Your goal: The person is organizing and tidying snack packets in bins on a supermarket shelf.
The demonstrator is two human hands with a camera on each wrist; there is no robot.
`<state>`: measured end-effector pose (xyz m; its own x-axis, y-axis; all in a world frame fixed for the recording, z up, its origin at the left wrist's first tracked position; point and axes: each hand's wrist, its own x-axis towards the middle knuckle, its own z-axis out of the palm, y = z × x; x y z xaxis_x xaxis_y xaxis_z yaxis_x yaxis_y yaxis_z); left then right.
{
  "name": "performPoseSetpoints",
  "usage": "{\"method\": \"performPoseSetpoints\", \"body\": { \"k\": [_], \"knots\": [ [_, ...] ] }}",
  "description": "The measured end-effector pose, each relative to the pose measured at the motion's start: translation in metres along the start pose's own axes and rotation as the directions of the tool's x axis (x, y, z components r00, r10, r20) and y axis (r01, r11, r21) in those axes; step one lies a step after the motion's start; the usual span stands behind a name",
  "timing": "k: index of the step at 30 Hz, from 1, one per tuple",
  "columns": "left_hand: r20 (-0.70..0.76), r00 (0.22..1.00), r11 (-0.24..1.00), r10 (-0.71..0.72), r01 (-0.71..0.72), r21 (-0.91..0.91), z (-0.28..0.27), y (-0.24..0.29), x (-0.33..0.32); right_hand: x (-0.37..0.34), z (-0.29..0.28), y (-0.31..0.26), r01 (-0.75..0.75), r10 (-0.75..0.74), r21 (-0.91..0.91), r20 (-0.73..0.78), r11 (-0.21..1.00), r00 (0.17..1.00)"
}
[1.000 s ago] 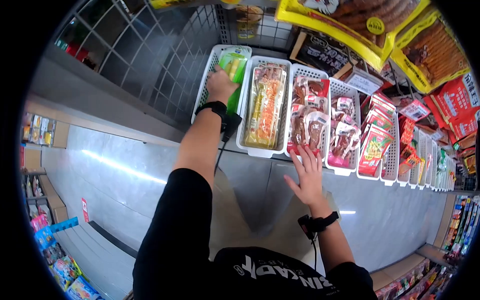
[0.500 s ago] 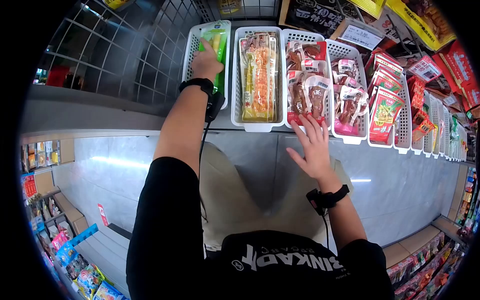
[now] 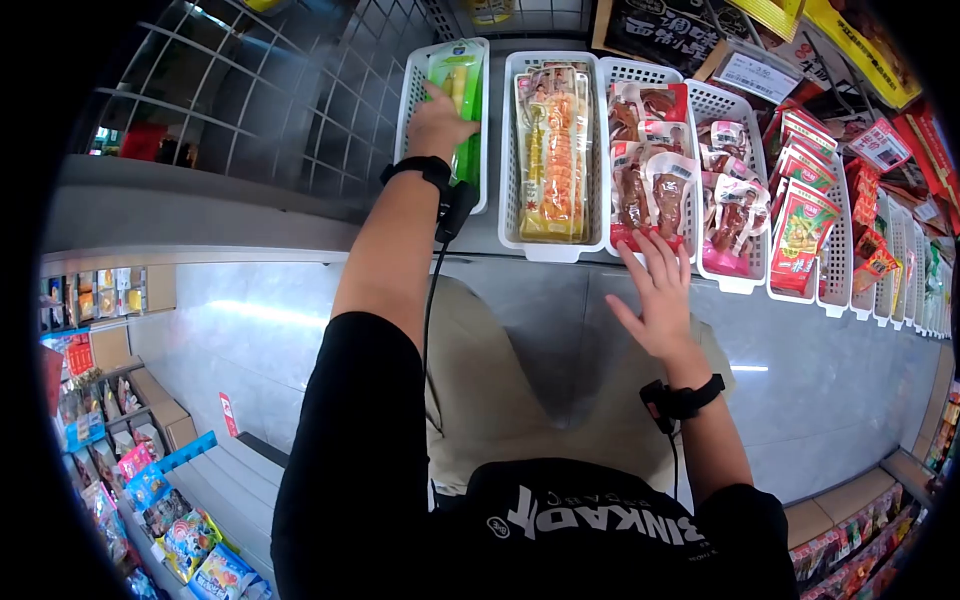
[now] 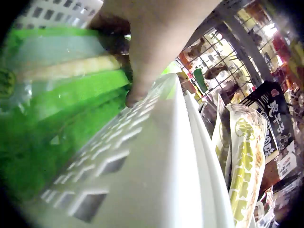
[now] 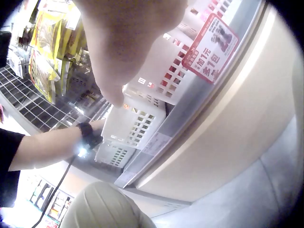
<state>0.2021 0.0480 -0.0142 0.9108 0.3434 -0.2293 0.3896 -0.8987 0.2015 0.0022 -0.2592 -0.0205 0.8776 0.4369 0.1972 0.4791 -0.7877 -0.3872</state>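
Observation:
My left hand (image 3: 442,122) is inside the leftmost white basket (image 3: 407,100), gripping a green packet (image 3: 466,80) with a pale yellow stick showing through its clear window. In the left wrist view the thumb comes down beside the green packet (image 4: 61,104), close to the slotted basket wall (image 4: 123,156); the other fingertips are hidden. Fingers spread, my right hand (image 3: 660,300) rests at the front rim of the third basket, by red and clear packs of brown meat (image 3: 650,190). In the right wrist view the right hand (image 5: 133,42) lies over the baskets' front walls.
Between my hands stands a basket of long yellow-orange packs (image 3: 555,150). More baskets with red packets (image 3: 800,235) continue rightward. A wire grid (image 3: 270,110) borders the left side, and a price card (image 3: 757,72) stands behind. A promotional label (image 5: 210,47) hangs on the shelf edge.
The head view has tilted and shifted, so the baskets now appear higher in it. Both hands keep their places, the left at the green packet and the right at the third basket's front.

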Motion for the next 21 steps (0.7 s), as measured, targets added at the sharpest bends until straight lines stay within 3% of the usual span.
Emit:
{"method": "performPoseSetpoints", "body": {
  "k": [2,8,12,15,19,21],
  "knots": [
    [0.082,0.996,1.000,-0.016,0.016,-0.001,-0.006,0.000,-0.001,0.000,0.000,0.000,-0.004,0.004,0.010,-0.006,1.000,1.000],
    [0.015,1.000,0.993,0.017,-0.019,0.117,-0.020,-0.001,-0.012,-0.001,0.000,0.001,0.013,-0.013,0.021,-0.031,1.000,0.999],
    [-0.043,0.998,0.999,0.050,-0.049,0.013,-0.022,-0.005,-0.022,-0.002,0.000,0.001,0.022,-0.020,0.043,-0.046,0.999,0.999],
    [-0.012,1.000,0.998,-0.019,0.020,0.059,-0.020,0.001,-0.019,-0.002,-0.002,0.001,0.029,-0.027,0.036,-0.046,0.999,0.999],
    [0.085,0.995,0.990,0.044,-0.055,0.130,-0.038,0.010,-0.007,-0.003,-0.004,0.001,0.028,-0.027,0.035,-0.028,0.999,0.999],
    [0.026,1.000,0.992,0.014,-0.017,0.128,-0.029,0.015,-0.004,-0.003,-0.003,0.001,0.019,-0.018,0.032,-0.035,0.999,0.999]
  ]
}}
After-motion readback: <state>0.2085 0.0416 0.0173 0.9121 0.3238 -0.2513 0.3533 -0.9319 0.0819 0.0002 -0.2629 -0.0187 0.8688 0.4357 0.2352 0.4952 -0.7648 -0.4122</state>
